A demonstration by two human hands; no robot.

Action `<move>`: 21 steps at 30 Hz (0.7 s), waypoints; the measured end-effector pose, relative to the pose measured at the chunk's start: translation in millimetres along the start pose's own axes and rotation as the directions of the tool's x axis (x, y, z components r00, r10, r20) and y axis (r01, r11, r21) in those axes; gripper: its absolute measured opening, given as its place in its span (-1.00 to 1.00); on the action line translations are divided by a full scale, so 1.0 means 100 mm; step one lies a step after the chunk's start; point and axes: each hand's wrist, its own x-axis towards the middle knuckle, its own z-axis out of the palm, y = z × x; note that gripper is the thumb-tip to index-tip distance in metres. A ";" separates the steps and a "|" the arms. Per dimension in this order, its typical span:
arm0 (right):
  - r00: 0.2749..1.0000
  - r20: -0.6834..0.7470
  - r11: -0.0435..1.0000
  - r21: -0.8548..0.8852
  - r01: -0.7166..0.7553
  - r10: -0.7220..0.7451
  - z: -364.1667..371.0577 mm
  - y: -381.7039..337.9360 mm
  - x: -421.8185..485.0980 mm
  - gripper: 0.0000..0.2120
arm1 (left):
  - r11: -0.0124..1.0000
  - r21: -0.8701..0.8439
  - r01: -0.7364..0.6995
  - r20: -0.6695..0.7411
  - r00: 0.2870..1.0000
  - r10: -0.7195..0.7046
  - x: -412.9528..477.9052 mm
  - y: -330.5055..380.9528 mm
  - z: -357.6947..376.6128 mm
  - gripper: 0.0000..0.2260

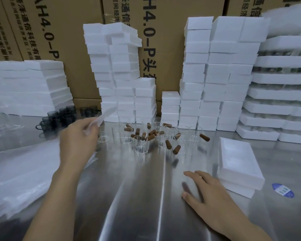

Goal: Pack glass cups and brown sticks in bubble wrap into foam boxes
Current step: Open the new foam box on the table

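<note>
- The left hand [78, 141] is raised over the table [137, 206], its fingers pinching one wrap piece [105, 114]. The piece is motion-blurred, so I cannot tell whether it is a sheet or a bag.
- The right hand [210, 193] lies on the table with its fingers spread and slack, holding nothing, just beside a foam box [238, 160].
- The cups [140, 145] stand bare in a cluster mid-table, with the sticks [168, 144] scattered among them. None of these looks wrapped.
- A wrap pile [24, 171] lies at the left.
- The foam box sits on another one, with nothing visible inside it.
- Box stacks [215, 75] line the back, but I cannot tell whether they are packed or empty.
- My judgement is that this round is only beginning. The wrap is in hand, while wrapping a cup and a stick and boxing them are not yet done, and many loose pieces remain.
</note>
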 end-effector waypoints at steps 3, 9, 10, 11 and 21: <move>0.999 -0.023 0.999 -0.025 -0.041 0.041 -0.03 0.04 0.02 -0.41 | 0.976 -0.157 -0.149 0.304 0.933 0.191 -0.15 0.23 0.14 -0.74; 0.989 -0.033 0.990 -0.004 -0.142 0.141 -0.13 0.15 0.04 -0.42 | 0.959 0.087 -0.269 0.929 0.369 0.019 -0.53 0.36 0.49 -0.58; 0.989 -0.030 0.989 -0.001 -0.147 0.147 -0.14 0.16 0.04 -0.42 | 0.958 0.103 -0.267 0.941 0.338 -0.007 -0.57 0.40 0.52 -0.57; 0.988 -0.030 0.989 0.001 -0.149 0.149 -0.15 0.16 0.04 -0.43 | 0.962 0.089 -0.257 0.938 0.347 0.006 -0.61 0.42 0.54 -0.59; 0.991 -0.025 0.991 -0.017 -0.135 0.135 -0.12 0.15 0.05 -0.50 | 0.899 0.098 -0.427 0.913 0.398 0.090 -0.87 0.26 0.89 -0.47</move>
